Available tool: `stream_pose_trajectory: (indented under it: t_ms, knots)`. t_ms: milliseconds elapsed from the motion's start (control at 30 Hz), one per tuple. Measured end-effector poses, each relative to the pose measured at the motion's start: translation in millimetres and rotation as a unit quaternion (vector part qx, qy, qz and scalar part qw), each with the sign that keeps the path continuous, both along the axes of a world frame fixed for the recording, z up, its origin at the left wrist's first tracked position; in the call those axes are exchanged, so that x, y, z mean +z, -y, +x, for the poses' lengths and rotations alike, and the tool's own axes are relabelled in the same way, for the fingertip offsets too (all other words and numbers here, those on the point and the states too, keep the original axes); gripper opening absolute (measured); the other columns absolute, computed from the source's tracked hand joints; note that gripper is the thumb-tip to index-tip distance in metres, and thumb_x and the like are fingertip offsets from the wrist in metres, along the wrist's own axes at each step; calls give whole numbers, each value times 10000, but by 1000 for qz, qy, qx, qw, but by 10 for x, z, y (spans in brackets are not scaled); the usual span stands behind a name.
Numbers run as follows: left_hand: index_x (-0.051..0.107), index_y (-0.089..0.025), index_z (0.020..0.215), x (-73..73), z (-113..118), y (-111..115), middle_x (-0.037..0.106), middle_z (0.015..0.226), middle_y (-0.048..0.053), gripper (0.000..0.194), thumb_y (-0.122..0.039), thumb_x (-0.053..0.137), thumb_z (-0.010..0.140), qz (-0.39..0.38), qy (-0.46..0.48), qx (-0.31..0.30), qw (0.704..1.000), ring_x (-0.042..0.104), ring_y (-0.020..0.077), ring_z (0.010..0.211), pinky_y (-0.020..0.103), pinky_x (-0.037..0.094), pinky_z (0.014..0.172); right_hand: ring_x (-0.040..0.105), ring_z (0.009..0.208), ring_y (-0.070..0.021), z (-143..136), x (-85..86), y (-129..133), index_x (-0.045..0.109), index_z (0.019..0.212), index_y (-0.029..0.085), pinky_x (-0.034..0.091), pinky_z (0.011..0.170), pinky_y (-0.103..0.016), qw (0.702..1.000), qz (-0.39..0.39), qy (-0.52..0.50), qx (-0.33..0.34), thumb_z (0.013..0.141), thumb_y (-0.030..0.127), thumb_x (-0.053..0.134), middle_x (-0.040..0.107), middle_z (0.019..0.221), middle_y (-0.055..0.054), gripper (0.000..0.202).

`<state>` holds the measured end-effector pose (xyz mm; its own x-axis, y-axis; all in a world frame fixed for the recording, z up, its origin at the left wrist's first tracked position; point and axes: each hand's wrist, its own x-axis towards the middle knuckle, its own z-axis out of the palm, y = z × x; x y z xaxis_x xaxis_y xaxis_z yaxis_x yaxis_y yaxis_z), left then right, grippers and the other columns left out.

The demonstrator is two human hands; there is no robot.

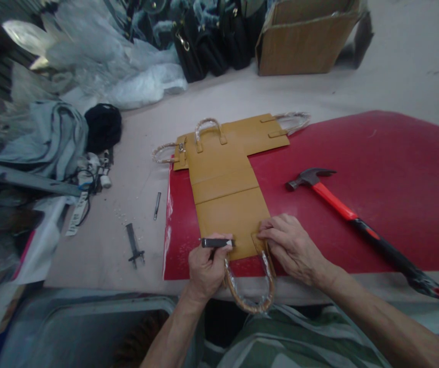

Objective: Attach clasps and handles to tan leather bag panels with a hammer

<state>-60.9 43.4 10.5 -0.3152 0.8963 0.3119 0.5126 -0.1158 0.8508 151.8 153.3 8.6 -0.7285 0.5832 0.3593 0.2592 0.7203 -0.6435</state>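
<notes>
Mustard-yellow leather panels (223, 168) of a bag lie joined edge to edge, with plastic-wrapped handles at several edges. My left hand (208, 270) is closed around a short black pen-like tool (212, 243) with a pale tip, held over the near panel. Fingers of my right hand (294, 246) pinch the handle tab (258, 242) at that panel's near right corner. From there a plastic-wrapped handle (250, 306) loops over the table's front edge, between my hands. The handle's left end is partly hidden by my left hand.
A claw hammer (342, 209) with a red and black grip rests on the red mat (388, 168). Left of the mat lie a metal rod (157, 206) and a dark tool (132, 243). Black bags (213, 48), a cardboard box (299, 48) and plastic wrapping (135, 84) stand behind.
</notes>
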Motion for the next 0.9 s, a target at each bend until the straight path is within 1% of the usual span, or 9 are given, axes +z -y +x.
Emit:
stream_pose_trajectory:
  t_ms: [133, 233, 400, 467, 633, 900]
  knots:
    - [701, -175, 997, 19, 23, -21, 772, 952, 48, 132, -133, 620, 903, 17, -46, -12, 999, 750, 163, 896, 242, 611, 836, 497, 928, -228, 2, -1, -4, 604, 1006, 186, 390, 810, -409, 1000, 3, -1, 3, 934, 115, 427, 622, 1053, -89, 204]
    - [687, -173, 1004, 17, 24, -49, 768, 946, 56, 141, -117, 602, 906, 35, -91, -28, 995, 749, 164, 891, 239, 605, 833, 487, 921, -227, 6, 8, -5, 607, 1015, 187, 385, 805, -405, 1000, -2, 7, 4, 939, 123, 427, 620, 1061, -90, 206]
    - [687, -165, 973, 25, 10, -107, 770, 917, 66, 131, -109, 600, 893, 52, -141, -58, 987, 751, 169, 848, 228, 601, 792, 475, 923, -229, 11, -14, 6, 617, 1022, 169, 377, 816, -402, 1000, 8, 7, 6, 942, 120, 432, 608, 1045, -99, 208]
    - [693, -161, 954, 36, 8, -111, 771, 911, 61, 117, -113, 608, 890, 40, -127, -58, 989, 750, 161, 832, 214, 596, 775, 470, 929, -231, 11, -30, 10, 622, 1029, 161, 374, 821, -404, 1000, 11, 10, 6, 939, 115, 433, 606, 1058, -105, 214]
    - [716, -161, 939, 60, 5, -83, 772, 919, 44, 109, -135, 624, 888, -8, -28, -29, 999, 749, 152, 855, 207, 595, 784, 469, 919, -230, 3, -38, 14, 634, 999, 145, 371, 814, -400, 1000, 6, 12, 5, 932, 101, 427, 610, 1044, -108, 222]
    - [737, -183, 950, 64, -8, -56, 781, 948, 25, 116, -144, 658, 874, -36, 26, -15, 999, 750, 148, 888, 213, 602, 821, 468, 902, -227, -3, -29, 9, 642, 985, 142, 370, 805, -395, 1000, 6, 9, 0, 930, 100, 433, 614, 1037, -109, 221]
